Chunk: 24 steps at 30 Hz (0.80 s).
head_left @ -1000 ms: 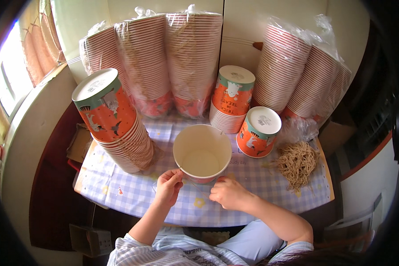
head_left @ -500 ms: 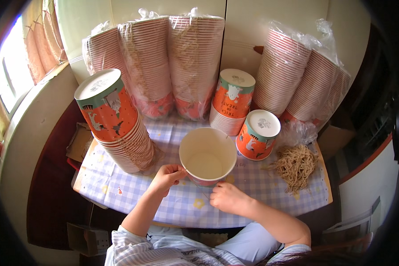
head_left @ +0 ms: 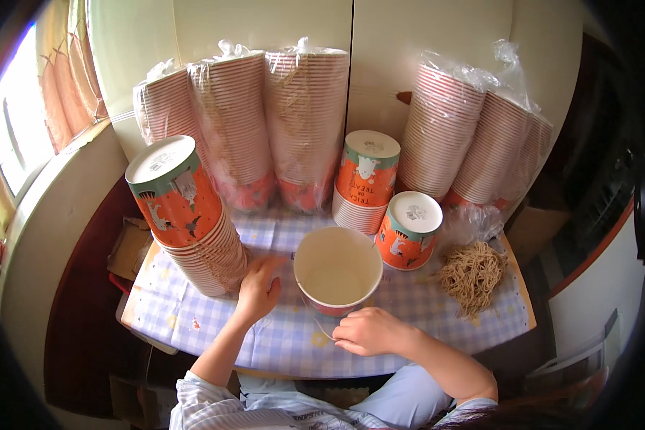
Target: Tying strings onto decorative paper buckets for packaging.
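A white-lined paper bucket [head_left: 315, 261] stands mouth up in front of me on the checked tablecloth. A thin pale cord [head_left: 319, 324] runs from the left side of its rim and curves down to my right hand [head_left: 369, 331]. The fingers of that hand are closed on the cord, just in front of the bucket. My left hand [head_left: 259, 288] is empty, thumb and fingers apart, between the bucket and a tall stack of upturned orange-and-green paper buckets [head_left: 179, 208]. Whether its fingertips touch that stack I cannot tell.
A single upturned bucket [head_left: 408, 233] and a short stack [head_left: 365, 179] stand behind the open one. A tangled pile of tan cords [head_left: 473, 278] lies at the right. Tall plastic-wrapped bucket stacks [head_left: 304, 122] line the table's back. The tablecloth [head_left: 279, 351] ends near my lap.
My left hand has let go at the bucket's rim and moved left, its fingers opening. My right hand has drawn slightly down toward me with the cord. The whole view has shifted a little.
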### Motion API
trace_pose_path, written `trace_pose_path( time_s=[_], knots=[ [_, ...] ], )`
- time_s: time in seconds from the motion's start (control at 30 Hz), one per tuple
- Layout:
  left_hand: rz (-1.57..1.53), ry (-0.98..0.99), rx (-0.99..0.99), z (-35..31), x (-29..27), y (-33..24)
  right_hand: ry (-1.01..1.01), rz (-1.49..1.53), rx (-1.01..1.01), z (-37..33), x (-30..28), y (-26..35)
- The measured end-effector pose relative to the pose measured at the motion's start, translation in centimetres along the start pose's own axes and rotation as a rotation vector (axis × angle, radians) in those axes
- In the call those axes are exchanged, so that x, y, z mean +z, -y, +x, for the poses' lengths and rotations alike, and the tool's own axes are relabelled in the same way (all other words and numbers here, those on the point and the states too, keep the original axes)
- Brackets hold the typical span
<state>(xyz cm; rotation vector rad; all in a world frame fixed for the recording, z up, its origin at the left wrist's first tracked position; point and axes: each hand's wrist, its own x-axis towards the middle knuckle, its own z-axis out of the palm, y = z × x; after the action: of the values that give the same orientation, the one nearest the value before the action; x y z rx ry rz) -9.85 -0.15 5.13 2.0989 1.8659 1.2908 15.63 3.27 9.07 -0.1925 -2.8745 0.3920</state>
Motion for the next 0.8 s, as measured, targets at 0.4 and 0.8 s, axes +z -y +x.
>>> trace_pose_path(
  time_s=[0.4, 0.8],
  knots=[
    [-0.122, 0.32, 0.469, 3.9, -4.8, -1.1, -0.371, 0.133, 0.127, -0.7, -6.1, 2.7],
    [-0.686, 0.126, 0.167, 8.0, -19.6, -3.7, -0.527, -0.26, -0.072, 7.9, -14.2, 4.0]
  ],
)
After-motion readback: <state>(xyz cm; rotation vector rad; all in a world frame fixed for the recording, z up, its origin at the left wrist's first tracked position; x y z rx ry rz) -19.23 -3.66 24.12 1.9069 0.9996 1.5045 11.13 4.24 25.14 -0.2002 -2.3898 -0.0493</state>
